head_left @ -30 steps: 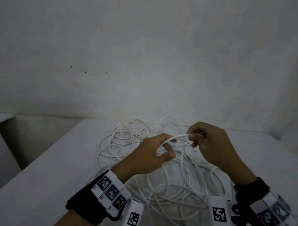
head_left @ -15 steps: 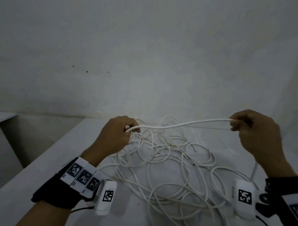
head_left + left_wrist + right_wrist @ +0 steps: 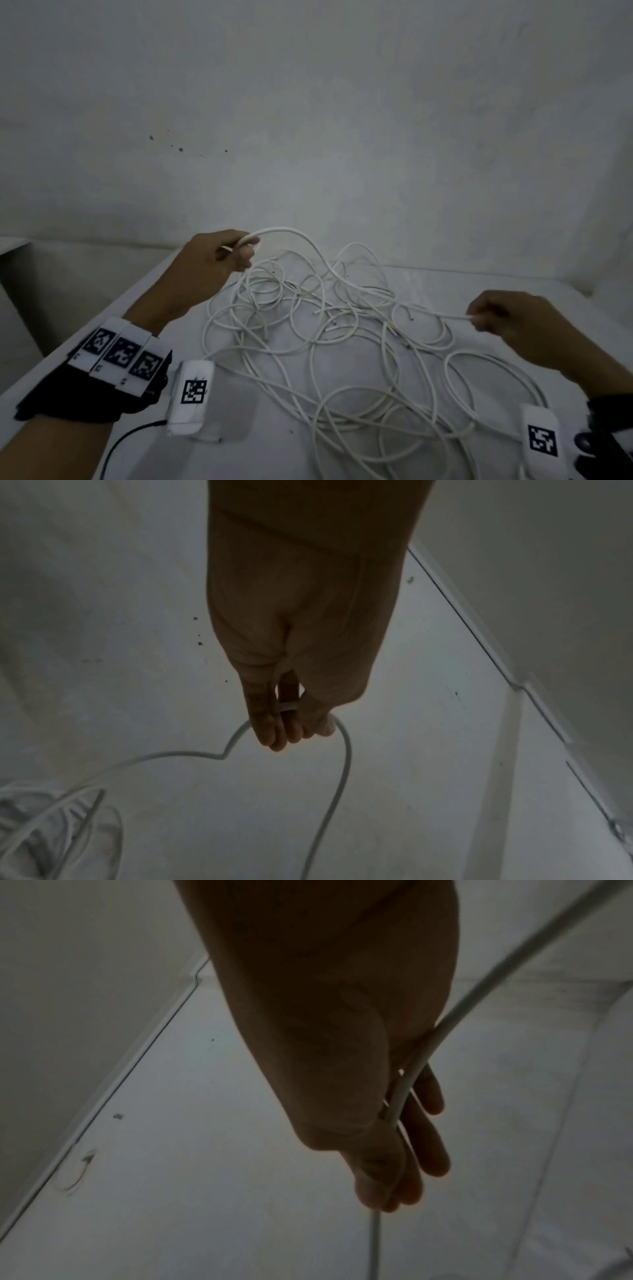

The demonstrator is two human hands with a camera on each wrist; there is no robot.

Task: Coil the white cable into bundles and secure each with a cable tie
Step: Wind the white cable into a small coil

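- Head view: the white cable (image 3: pixel 322 342) lies as a loose tangle of overlapping loops on the white table (image 3: pixel 102 359), between the two forearms. The left hand (image 3: pixel 212 257) is raised at the far left of the heap, its fingers curled round one strand that arcs up and over into the pile. The right hand (image 3: pixel 507 318) sits low on the right, pinching another strand that runs back into the tangle. No tidy bundle shows, and no cable tie is in sight, so I judge the task barely begun: a length is being drawn out, with all the coiling and every tie left to do.
- Left wrist view: the fingertips (image 3: pixel 274 734) close on the cable (image 3: pixel 339 777), which loops away on both sides; the heap sits at the lower left.
- Right wrist view: the fingers (image 3: pixel 424 1137) and thumb trap a strand (image 3: pixel 411 1077) that runs along the palm and out below the hand. The picture is dim.
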